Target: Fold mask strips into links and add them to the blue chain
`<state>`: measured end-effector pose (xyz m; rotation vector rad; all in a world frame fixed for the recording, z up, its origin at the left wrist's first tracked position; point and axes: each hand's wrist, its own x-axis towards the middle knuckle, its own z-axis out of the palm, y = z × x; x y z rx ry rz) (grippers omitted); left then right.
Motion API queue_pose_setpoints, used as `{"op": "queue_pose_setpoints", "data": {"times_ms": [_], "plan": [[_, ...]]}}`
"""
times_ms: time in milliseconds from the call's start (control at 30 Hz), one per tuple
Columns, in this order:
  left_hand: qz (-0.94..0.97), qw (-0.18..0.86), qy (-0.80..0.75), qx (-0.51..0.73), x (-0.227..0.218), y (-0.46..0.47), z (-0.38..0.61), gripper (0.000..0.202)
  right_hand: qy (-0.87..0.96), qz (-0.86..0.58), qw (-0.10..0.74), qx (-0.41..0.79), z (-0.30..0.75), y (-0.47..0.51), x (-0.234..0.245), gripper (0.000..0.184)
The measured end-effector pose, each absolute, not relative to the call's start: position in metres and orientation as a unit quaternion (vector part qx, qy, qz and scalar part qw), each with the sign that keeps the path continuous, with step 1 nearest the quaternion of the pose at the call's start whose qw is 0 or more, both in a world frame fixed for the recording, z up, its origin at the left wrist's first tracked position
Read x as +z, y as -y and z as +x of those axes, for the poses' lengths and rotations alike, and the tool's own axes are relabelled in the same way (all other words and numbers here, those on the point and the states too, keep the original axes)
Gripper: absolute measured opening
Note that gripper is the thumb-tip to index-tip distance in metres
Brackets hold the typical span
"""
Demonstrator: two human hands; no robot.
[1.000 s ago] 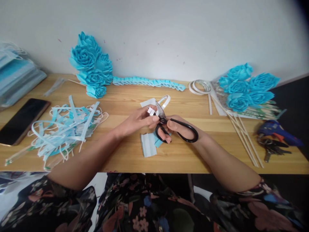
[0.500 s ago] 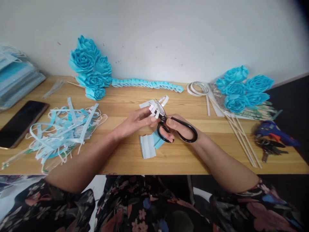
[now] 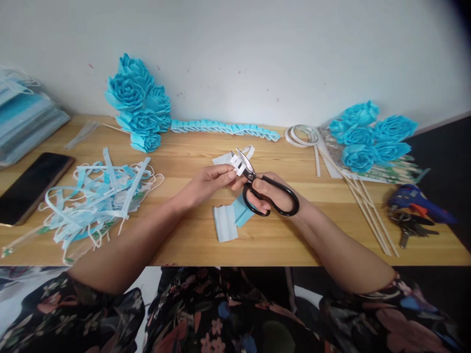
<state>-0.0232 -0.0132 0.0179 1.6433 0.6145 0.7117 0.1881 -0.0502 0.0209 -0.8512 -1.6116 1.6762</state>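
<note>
In the head view my left hand (image 3: 215, 182) pinches a small white strip (image 3: 240, 165) with cuts along it. My right hand (image 3: 270, 189) has its thumb and fingers through the black handles of a pair of scissors (image 3: 249, 177). The blades point up and away, and the white strip lies at them. Below my hands a pale blue pleated fabric piece (image 3: 225, 224) and a brighter blue piece (image 3: 242, 211) lie partly overlapping on the wooden table (image 3: 191, 240). Behind the blades, a loop of white tape (image 3: 250, 151) is partly hidden.
On the left are cut mask scraps (image 3: 99, 201), a phone (image 3: 33, 186) and stacked masks (image 3: 25, 122). Blue flowers (image 3: 138, 103) and a folded blue strip (image 3: 224, 128) line the wall. Rightward are tape rolls (image 3: 302, 135), more flowers (image 3: 364, 137), sticks (image 3: 368, 211), a glue gun (image 3: 415, 201) and keys (image 3: 408, 225).
The scissor handles have come closer together and the scissors have turned slightly. My left fingers have shifted a little on the white strip. The things on the table look the same.
</note>
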Motion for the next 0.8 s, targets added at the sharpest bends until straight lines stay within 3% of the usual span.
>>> {"op": "queue_pose_setpoints", "data": {"times_ms": [200,333,433,800], "plan": [[0.679,0.578,-0.312,0.327,0.007,0.007,-0.022,0.044,0.628,-0.290,0.310,0.652,0.188,0.053,0.022,0.054],[0.647,0.574,-0.356,0.354,0.004,0.006,-0.021,0.040,0.651,-0.225,0.254,0.679,0.187,0.054,0.021,0.069],[0.641,0.559,-0.372,0.372,0.007,0.007,-0.022,0.040,0.644,-0.229,0.262,0.682,0.188,0.053,0.019,0.076],[0.577,0.598,-0.359,0.424,-0.001,0.004,-0.023,0.048,0.642,-0.257,0.271,0.670,0.192,0.051,0.020,0.067]]}}
